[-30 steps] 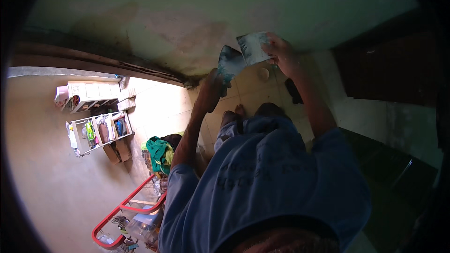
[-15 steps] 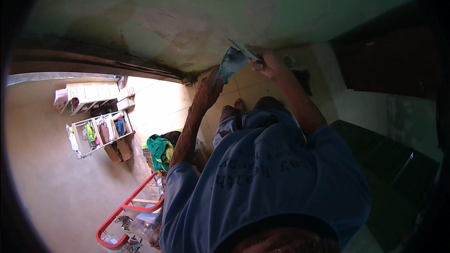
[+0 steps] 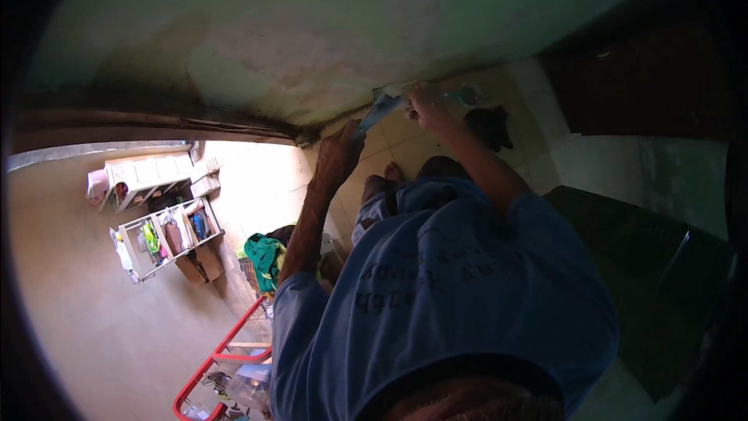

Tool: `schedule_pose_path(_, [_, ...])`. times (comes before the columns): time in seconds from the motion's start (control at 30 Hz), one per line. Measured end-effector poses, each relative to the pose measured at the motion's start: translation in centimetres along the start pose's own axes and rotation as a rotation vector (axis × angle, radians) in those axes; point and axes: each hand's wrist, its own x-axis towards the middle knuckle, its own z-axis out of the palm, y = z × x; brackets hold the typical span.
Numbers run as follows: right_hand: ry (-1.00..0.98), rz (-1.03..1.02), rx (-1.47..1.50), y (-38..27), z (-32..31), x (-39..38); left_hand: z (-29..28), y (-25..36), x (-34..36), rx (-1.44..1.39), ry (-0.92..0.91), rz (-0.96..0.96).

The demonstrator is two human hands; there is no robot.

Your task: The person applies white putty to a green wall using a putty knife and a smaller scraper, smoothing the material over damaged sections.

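My left hand (image 3: 340, 150) is closed round the near end of a broad scraper (image 3: 379, 114), its blade smeared with bluish-white paste. Just to the right, my right hand (image 3: 425, 109) grips a second scraper (image 3: 387, 93), whose blade lies against or very near the first one. Blur hides whether the two blades touch. Both hands are raised in front of the green wall (image 3: 257, 0), which has pale, patchy areas and dark stains low down.
Below lie a tiled floor (image 3: 374, 140), a black cloth-like heap (image 3: 488, 126) and a small round object (image 3: 471, 95). To the left stand a shelf rack (image 3: 167, 238), green cloth (image 3: 265, 257) and a red-framed rack (image 3: 226, 343). Dark brown furniture (image 3: 631, 93) is at right.
The left scraper's blade has turned from showing its broad face to nearly edge-on. My right hand has shifted slightly left and down, with its scraper blade now flatter. The view has shifted slightly.
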Motion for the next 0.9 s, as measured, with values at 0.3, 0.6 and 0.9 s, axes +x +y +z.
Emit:
schedule_pose_path(0.3, [0.114,-1.438,-0.825,1.1,1.2,-9.1,3.5,2.1,0.6,-0.537,0.096,-0.56])
schedule_pose_path(0.6, [0.157,-1.258,-0.82,2.4,3.4,-5.4,5.1,3.8,0.2,-0.605,0.089,-0.699])
schedule_pose_path(0.9, [0.104,-1.169,-0.935,7.5,0.4,-0.8,5.3,3.4,-1.2,-0.593,0.082,-0.623])
